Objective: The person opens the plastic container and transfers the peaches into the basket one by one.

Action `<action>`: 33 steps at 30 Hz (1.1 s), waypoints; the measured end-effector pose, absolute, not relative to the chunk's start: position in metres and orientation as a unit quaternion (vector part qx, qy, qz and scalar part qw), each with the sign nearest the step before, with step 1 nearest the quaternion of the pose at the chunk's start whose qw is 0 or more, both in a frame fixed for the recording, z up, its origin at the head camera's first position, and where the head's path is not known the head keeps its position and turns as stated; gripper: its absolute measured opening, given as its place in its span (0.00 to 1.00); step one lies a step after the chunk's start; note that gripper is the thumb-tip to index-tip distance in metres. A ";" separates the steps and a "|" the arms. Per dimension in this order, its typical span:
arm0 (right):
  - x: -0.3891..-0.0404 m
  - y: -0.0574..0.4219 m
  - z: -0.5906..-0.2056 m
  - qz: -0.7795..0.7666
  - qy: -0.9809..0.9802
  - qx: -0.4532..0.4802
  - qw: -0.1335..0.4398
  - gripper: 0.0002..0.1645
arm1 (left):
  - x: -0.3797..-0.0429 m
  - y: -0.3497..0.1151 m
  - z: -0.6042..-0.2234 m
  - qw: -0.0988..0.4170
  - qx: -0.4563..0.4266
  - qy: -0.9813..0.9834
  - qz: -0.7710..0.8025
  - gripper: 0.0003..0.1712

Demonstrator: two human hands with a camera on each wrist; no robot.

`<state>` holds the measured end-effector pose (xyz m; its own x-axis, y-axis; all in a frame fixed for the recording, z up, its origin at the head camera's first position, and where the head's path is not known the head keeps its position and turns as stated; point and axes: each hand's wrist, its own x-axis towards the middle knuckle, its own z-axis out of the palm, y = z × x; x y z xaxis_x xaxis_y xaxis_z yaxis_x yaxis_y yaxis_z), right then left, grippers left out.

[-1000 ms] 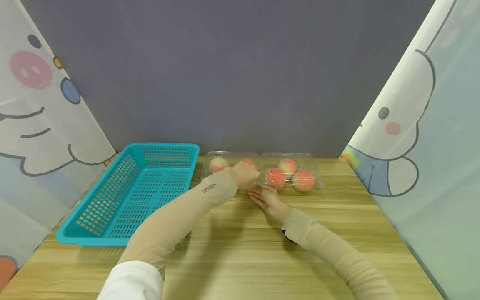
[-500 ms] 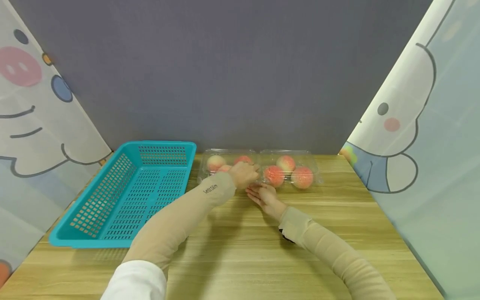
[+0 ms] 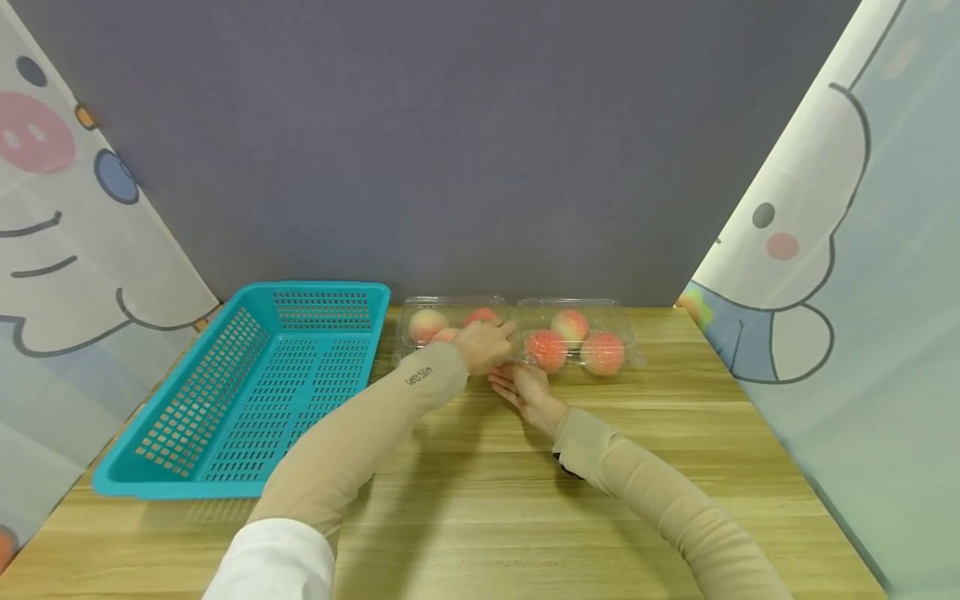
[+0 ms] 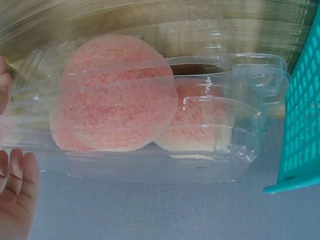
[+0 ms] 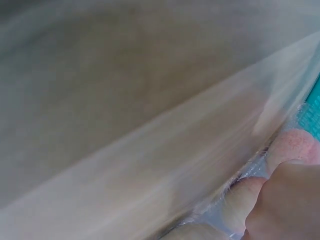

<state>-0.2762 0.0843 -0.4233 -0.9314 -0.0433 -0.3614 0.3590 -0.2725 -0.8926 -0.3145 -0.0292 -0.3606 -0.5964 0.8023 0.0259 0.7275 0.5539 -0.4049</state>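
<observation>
Two clear plastic clamshell boxes of peaches stand side by side against the grey wall. Over the right end of the left box (image 3: 417, 337) lies my left hand (image 3: 483, 346), its fingers reaching onto the lid. In the left wrist view, fairly straight fingers (image 4: 20, 182) touch that box's end, with peaches (image 4: 117, 95) visible through the plastic. My right hand (image 3: 528, 390) is palm up at the front, fingers straight, fingertips close below my left hand where the boxes meet. The right box (image 3: 581, 307) holds three peaches (image 3: 602, 353).
A teal slotted plastic basket (image 3: 273, 400) stands left of the boxes on the wooden table (image 3: 480, 517). The grey wall (image 3: 465, 150) rises right behind the boxes. Printed cartoon sheets (image 3: 810, 233) flank both sides. Most of the right wrist view is blurred.
The left hand's fingers have spread slightly over the box's right end. Both hands otherwise stay in place. The whole head view has shifted a little.
</observation>
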 end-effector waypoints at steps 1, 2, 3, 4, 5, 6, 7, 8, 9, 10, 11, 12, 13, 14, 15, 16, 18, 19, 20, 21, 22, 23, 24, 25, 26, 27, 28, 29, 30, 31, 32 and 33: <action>-0.276 0.084 -0.424 -0.785 0.591 0.132 0.130 0.21 | -0.314 -0.029 -0.360 0.100 -0.435 -0.876 0.182 0.18; -0.276 0.084 -0.424 -0.785 0.591 0.132 0.132 0.21 | -0.314 -0.029 -0.360 0.096 -0.434 -0.877 0.183 0.20; -0.276 0.084 -0.424 -0.785 0.590 0.130 0.134 0.21 | -0.314 -0.029 -0.360 0.090 -0.432 -0.878 0.184 0.21; -0.276 0.085 -0.423 -0.787 0.588 0.127 0.136 0.21 | -0.314 -0.028 -0.359 0.085 -0.430 -0.880 0.184 0.23; -0.276 0.085 -0.423 -0.788 0.587 0.124 0.140 0.22 | -0.315 -0.027 -0.359 0.079 -0.428 -0.881 0.185 0.24; -0.276 0.085 -0.423 -0.790 0.583 0.123 0.145 0.22 | -0.315 -0.026 -0.358 0.073 -0.426 -0.883 0.185 0.26; -0.276 0.085 -0.422 -0.792 0.578 0.123 0.150 0.22 | -0.315 -0.026 -0.358 0.069 -0.423 -0.885 0.184 0.26; -0.276 0.085 -0.422 -0.795 0.574 0.123 0.155 0.22 | -0.315 -0.025 -0.358 0.064 -0.420 -0.886 0.183 0.26; -0.276 0.085 -0.423 -0.796 0.571 0.121 0.159 0.22 | -0.315 -0.025 -0.358 0.059 -0.417 -0.888 0.185 0.27; -0.276 0.084 -0.423 -0.797 0.570 0.120 0.163 0.22 | -0.315 -0.024 -0.358 0.055 -0.416 -0.888 0.188 0.27; -0.276 0.084 -0.423 -0.797 0.569 0.120 0.164 0.22 | -0.315 -0.024 -0.358 0.050 -0.415 -0.888 0.191 0.28; -0.275 0.083 -0.424 -0.797 0.570 0.119 0.163 0.22 | -0.315 -0.023 -0.359 0.047 -0.415 -0.887 0.196 0.29; -0.275 0.083 -0.425 -0.796 0.572 0.118 0.160 0.23 | -0.315 -0.023 -0.360 0.045 -0.415 -0.886 0.200 0.30; -0.275 0.082 -0.425 -0.794 0.575 0.115 0.157 0.23 | -0.314 -0.023 -0.360 0.044 -0.417 -0.884 0.206 0.31; -0.274 0.081 -0.426 -0.793 0.578 0.115 0.154 0.22 | -0.313 -0.022 -0.361 0.046 -0.419 -0.881 0.215 0.32; -0.274 0.081 -0.426 -0.792 0.580 0.115 0.149 0.22 | -0.313 -0.022 -0.362 0.049 -0.424 -0.877 0.222 0.32; -0.272 0.081 -0.427 -0.789 0.585 0.117 0.144 0.20 | -0.311 -0.022 -0.365 0.064 -0.438 -0.864 0.238 0.31; -0.271 0.080 -0.428 -0.788 0.587 0.121 0.143 0.19 | -0.310 -0.022 -0.367 0.074 -0.447 -0.856 0.251 0.31; -0.271 0.080 -0.428 -0.788 0.586 0.126 0.140 0.18 | -0.309 -0.023 -0.369 0.086 -0.456 -0.845 0.265 0.29; -0.270 0.080 -0.429 -0.789 0.585 0.130 0.138 0.16 | -0.308 -0.023 -0.371 0.101 -0.464 -0.834 0.280 0.27; -0.269 0.080 -0.429 -0.790 0.583 0.135 0.134 0.15 | -0.307 -0.024 -0.374 0.114 -0.472 -0.824 0.292 0.25; -0.269 0.080 -0.429 -0.790 0.584 0.137 0.131 0.14 | -0.307 -0.024 -0.376 0.127 -0.479 -0.813 0.305 0.24; -0.268 0.080 -0.429 -0.792 0.581 0.140 0.125 0.13 | -0.307 -0.025 -0.377 0.141 -0.483 -0.803 0.319 0.23; -0.268 0.080 -0.429 -0.793 0.580 0.142 0.120 0.13 | -0.307 -0.026 -0.379 0.151 -0.485 -0.796 0.328 0.23; -0.269 0.080 -0.429 -0.795 0.578 0.143 0.115 0.14 | -0.307 -0.026 -0.379 0.161 -0.487 -0.792 0.332 0.23; -0.269 0.080 -0.428 -0.796 0.577 0.143 0.111 0.14 | -0.307 -0.027 -0.380 0.168 -0.489 -0.789 0.331 0.24; -0.270 0.080 -0.427 -0.797 0.577 0.143 0.107 0.15 | -0.307 -0.027 -0.380 0.171 -0.490 -0.788 0.330 0.25; -0.271 0.079 -0.427 -0.798 0.576 0.143 0.104 0.16 | -0.308 -0.028 -0.380 0.176 -0.491 -0.788 0.326 0.25; -0.271 0.078 -0.426 -0.802 0.571 0.146 0.099 0.16 | -0.308 -0.028 -0.380 0.175 -0.489 -0.792 0.321 0.26; -0.272 0.078 -0.425 -0.804 0.567 0.148 0.096 0.17 | -0.308 -0.028 -0.380 0.173 -0.487 -0.797 0.312 0.26; -0.273 0.077 -0.425 -0.807 0.563 0.150 0.091 0.17 | -0.307 -0.027 -0.380 0.171 -0.484 -0.802 0.304 0.25; -0.273 0.076 -0.424 -0.810 0.560 0.151 0.086 0.18 | -0.307 -0.027 -0.380 0.167 -0.480 -0.807 0.299 0.26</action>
